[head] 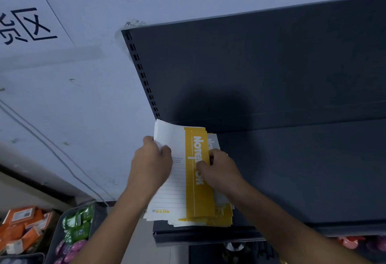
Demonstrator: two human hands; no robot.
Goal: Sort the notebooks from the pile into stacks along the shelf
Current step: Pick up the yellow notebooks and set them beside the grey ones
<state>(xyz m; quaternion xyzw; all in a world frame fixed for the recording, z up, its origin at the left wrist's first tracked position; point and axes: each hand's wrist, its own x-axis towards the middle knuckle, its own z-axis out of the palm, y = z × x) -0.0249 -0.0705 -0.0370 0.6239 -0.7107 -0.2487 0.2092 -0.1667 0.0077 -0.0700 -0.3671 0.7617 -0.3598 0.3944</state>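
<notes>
Both arms reached up and forward to the left end of the dark shelf (302, 169), where the left hand (151, 162) curled over the left edge of the top notebook (183, 172), thumb and fingers pinching the white pages. The right hand (219, 168) gripped the same notebook along its yellow spine band. It lay atop the pile of notebooks (208, 220), white ruled covers with yellow strips, fanned unevenly and overhanging the shelf's front lip.

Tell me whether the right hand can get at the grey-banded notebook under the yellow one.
Probably only its edge. The right hand sits just where the grey-banded notebook peeks out, but the yellow notebook covers the rest, gripped by that hand and the left hand.
</notes>
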